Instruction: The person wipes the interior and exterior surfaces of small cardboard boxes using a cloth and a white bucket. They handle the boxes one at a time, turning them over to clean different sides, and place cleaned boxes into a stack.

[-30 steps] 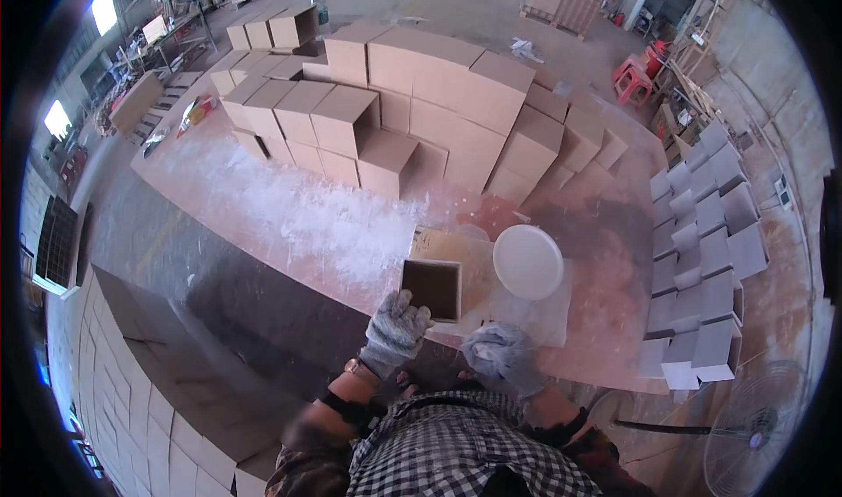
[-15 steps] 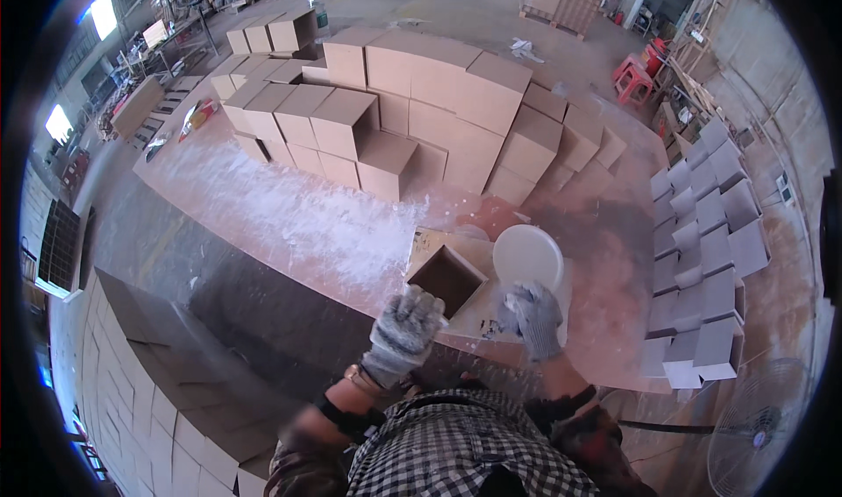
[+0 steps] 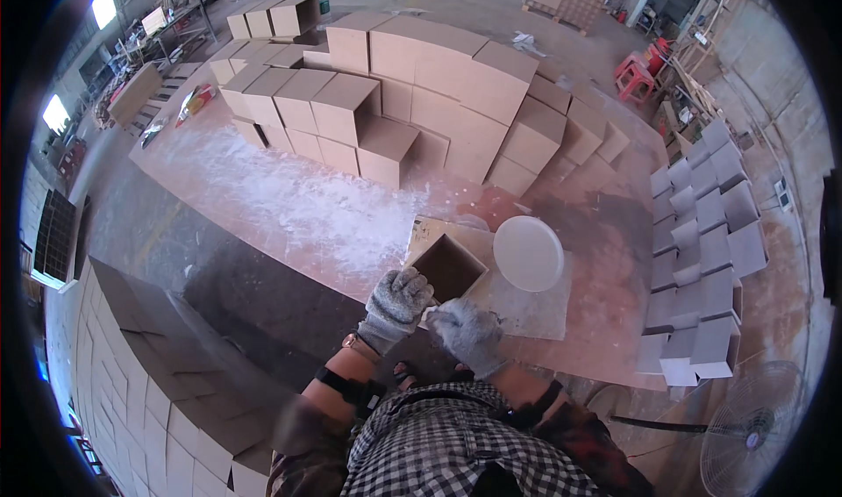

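Observation:
A small open-topped box [image 3: 449,267] with brown board walls stands on a pale board [image 3: 535,313] in front of me. My left hand [image 3: 396,306], in a grey knit glove, is closed at the near left corner of the box; what its fingers hold is hidden. My right hand [image 3: 467,330], gloved alike, is closed just in front of the box's near side, close to the left hand. A small whitish bit shows between the two hands, too small to name. To the right of the box lies a round white lid-like disc [image 3: 529,253], touched by neither hand.
Stacked brown boxes [image 3: 421,58] rise across the far side of the reddish, white-dusted work surface [image 3: 298,203]. Rows of pale open boxes [image 3: 702,260] stand at the right, with a fan [image 3: 754,436] nearer me. More stacked cartons [image 3: 149,392] fill the lower left. Red stools [image 3: 633,78] stand farther off.
My right hand has moved left and nearer to me, from the disc's near edge to beside my left hand. The left hand has shifted slightly up and left.

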Demonstrator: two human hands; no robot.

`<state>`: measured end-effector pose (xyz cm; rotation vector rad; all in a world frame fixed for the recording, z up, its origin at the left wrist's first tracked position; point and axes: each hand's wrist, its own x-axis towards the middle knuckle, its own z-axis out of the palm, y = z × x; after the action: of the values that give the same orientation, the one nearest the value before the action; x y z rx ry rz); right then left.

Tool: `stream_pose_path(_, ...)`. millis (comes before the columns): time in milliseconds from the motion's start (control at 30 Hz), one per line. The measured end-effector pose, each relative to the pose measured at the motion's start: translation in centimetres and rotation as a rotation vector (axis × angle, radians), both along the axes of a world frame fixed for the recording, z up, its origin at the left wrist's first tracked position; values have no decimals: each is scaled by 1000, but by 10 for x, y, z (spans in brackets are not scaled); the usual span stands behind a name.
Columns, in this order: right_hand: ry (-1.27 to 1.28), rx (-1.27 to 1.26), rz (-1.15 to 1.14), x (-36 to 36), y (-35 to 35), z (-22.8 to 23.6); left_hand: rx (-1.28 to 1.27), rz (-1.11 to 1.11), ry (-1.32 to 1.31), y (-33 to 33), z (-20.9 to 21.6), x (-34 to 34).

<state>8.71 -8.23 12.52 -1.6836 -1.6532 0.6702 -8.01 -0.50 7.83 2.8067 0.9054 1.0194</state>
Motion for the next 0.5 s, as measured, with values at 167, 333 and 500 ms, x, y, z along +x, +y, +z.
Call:
stream_pose_path(167,-379,61,484,37,34,25,-7,-9,-58,-2,1,-3)
stream_pose_path(333,-172,131,247,76,67,2,22,-27,-84,2,-3,2)
stream_pose_path(500,-556,348,242,17,27,-1,28,4,-113,-2,-10,-3)
